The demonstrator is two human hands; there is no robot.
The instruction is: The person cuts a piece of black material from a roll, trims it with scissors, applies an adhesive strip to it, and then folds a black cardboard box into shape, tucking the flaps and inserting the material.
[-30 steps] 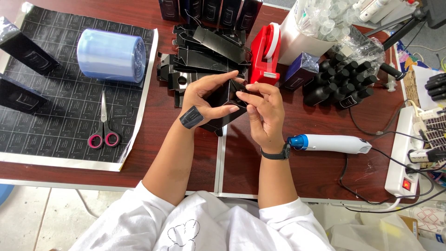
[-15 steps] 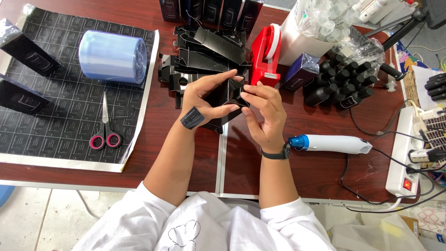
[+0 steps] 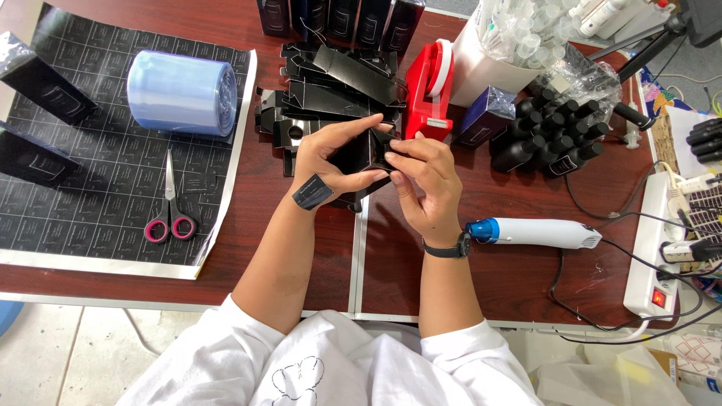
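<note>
My left hand [image 3: 331, 162] and my right hand [image 3: 425, 180] meet over the middle of the dark wooden table, both gripping a small black cardboard box [image 3: 359, 159]. The left hand wraps the box's left side; a black sticker [image 3: 312, 192] is stuck on that wrist. Fingertips of the right hand pinch the box's upper right flap. A dark watch sits on the right wrist. Just behind the hands lies a heap of flat black box blanks [image 3: 331, 90].
A red tape dispenser [image 3: 430, 90] stands behind the hands. Several small black bottles [image 3: 556, 131] lie right of it. A white and blue heat tool [image 3: 535, 231] and a power strip [image 3: 662, 248] are at right. Left: pink-handled scissors [image 3: 170, 214], a blue film roll [image 3: 180, 93], a black printed sheet [image 3: 83, 188].
The box has turned slightly between my hands and the right fingers have shifted onto its upper flap. Everything else on the table stays put.
</note>
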